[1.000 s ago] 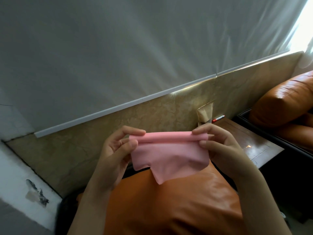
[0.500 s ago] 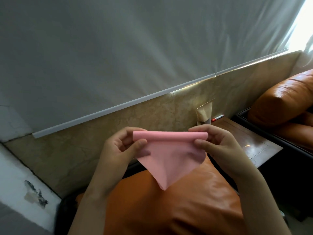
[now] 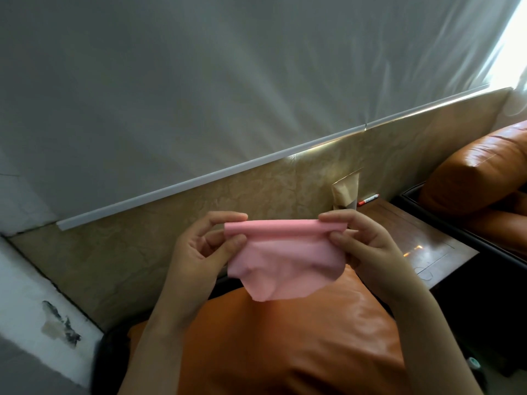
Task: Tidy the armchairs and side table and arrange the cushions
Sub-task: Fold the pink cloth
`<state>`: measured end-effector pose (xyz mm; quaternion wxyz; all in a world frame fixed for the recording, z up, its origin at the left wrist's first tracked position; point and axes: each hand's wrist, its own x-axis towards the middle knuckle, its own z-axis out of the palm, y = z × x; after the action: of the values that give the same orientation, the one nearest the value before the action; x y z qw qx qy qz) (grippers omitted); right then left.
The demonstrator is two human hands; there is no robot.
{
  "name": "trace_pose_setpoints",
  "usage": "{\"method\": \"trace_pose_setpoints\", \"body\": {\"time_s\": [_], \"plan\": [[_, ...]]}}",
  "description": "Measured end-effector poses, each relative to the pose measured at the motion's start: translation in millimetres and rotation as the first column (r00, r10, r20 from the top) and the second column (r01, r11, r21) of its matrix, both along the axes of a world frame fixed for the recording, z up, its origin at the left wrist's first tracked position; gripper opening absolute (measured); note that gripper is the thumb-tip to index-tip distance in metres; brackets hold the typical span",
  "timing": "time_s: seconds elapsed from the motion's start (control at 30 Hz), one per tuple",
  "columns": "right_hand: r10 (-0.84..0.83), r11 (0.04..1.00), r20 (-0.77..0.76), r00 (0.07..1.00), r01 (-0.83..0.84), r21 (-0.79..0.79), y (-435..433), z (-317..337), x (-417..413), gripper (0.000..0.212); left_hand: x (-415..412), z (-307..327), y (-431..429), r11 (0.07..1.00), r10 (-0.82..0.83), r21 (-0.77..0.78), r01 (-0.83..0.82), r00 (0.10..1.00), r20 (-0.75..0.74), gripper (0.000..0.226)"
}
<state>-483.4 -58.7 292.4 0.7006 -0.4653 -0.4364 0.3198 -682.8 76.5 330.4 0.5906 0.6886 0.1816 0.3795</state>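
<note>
Now | pink cloth (image 3: pixel 281 258): above the orange cushion (image 3: pixel 285 337), top edge rolled, hanging flap wider than a moment ago | left hand (image 3: pixel 199 252), right hand (image 3: pixel 368 249): each pinches one roll end | judgement: cloth being readied, wiping not yet begun

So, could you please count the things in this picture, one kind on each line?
pink cloth: 1
orange leather armchairs, near and far: 2
wooden side table: 1
brown paper bag: 1
marker pen: 1
Total: 6
</note>
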Motion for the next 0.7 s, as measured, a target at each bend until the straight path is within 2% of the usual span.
{"method": "trace_pose_setpoints", "body": {"time_s": [0.07,0.17,0.27,0.4,0.5,0.7], "plan": [[0.036,0.999,-0.009,0.999,-0.036,-0.002,-1.1,-1.2,1.6,0.035,-2.1,0.1,1.4,0.999,-0.033,0.008,0.033,0.999,-0.002,0.018],[-0.009,1.0,-0.003,1.0,0.009,0.001,-0.1,0.3,2.2,0.023,-1.1,-0.9,-0.2,1.0,-0.03,-0.01,0.03,0.999,-0.013,0.01],[-0.076,0.997,0.024,0.997,0.076,-0.006,2.7,-1.7,3.0,0.037,3.1,-1.4,-3.4,1.0,0.02,0.014,-0.02,0.999,-0.039,0.018],[-0.017,1.0,0.008,1.0,0.017,-0.013,0.0,-0.3,3.5,0.039,3.0,-0.6,-3.8,0.997,0.052,0.062,-0.047,0.996,-0.073,0.023],[-0.032,0.998,0.041,0.999,0.034,-0.044,-1.1,-0.8,5.1,0.029,2.2,-3.1,0.4,0.998,0.055,0.036,-0.052,0.995,-0.087,0.036],[-0.03,0.998,0.053,0.998,0.032,-0.048,0.7,-2.0,3.5,0.021,4.5,-7.1,1.2,0.992,0.073,0.106,-0.062,0.992,-0.108,0.024]]}}
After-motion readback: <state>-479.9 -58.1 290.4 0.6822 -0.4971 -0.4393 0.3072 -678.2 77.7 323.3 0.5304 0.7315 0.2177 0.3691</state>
